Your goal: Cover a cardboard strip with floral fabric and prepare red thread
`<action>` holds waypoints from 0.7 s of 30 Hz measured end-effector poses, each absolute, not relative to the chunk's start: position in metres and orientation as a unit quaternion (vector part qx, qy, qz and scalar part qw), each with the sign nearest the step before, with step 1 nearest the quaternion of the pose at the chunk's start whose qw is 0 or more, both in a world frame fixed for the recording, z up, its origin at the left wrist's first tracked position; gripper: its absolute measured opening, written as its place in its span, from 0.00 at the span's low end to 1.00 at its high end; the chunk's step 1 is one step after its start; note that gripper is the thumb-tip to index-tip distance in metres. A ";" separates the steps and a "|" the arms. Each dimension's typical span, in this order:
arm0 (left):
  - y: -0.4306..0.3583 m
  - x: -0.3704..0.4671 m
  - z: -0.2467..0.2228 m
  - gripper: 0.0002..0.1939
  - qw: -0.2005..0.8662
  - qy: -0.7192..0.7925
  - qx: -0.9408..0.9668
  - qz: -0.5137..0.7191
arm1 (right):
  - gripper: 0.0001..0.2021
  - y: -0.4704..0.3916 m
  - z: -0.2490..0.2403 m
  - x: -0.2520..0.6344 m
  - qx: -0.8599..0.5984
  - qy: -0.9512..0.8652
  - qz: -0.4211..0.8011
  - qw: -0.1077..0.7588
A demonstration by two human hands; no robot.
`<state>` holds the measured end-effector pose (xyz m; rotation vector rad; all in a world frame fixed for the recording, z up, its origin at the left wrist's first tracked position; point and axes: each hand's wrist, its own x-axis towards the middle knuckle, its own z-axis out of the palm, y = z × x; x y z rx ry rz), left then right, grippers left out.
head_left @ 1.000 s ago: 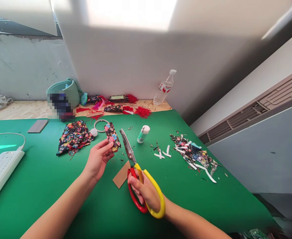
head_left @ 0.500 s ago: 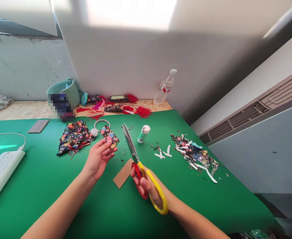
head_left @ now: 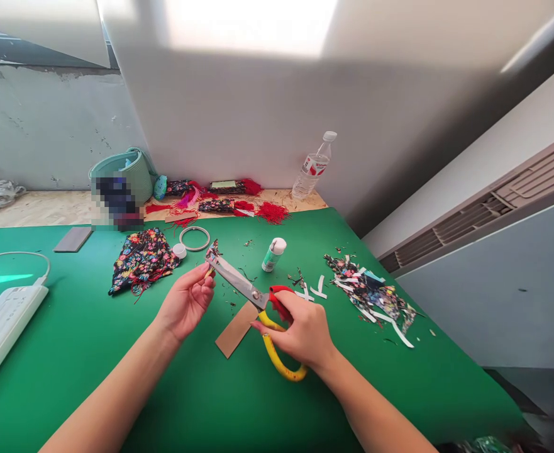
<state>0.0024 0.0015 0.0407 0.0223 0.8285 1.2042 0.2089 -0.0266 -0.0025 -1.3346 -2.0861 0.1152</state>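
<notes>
My left hand (head_left: 185,302) pinches a small piece of dark floral fabric (head_left: 212,250), held edge-on above the green mat (head_left: 92,352). My right hand (head_left: 302,330) grips the red and yellow handles of a pair of scissors (head_left: 251,294). The steel blades point left and meet the fabric piece just above my left fingertips. A brown card rectangle (head_left: 235,328) lies flat on the mat below the blades.
A floral fabric heap (head_left: 141,258), a metal ring (head_left: 194,238), a white cap (head_left: 179,250) and a glue bottle (head_left: 273,253) lie ahead. Cut scraps (head_left: 368,292) spread on the right. A water bottle (head_left: 312,167), red tassels (head_left: 271,212), a teal basket (head_left: 130,173) stand behind. A white device (head_left: 0,324) sits left.
My right hand swung the scissors from pointing away to pointing left, bringing the blades onto the fabric piece. My left hand turned the piece edge-on.
</notes>
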 end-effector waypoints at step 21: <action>0.003 0.000 0.039 0.17 0.770 0.319 -0.051 0.550 | 0.15 -0.023 -0.004 0.215 -0.485 -0.804 -0.016 0.344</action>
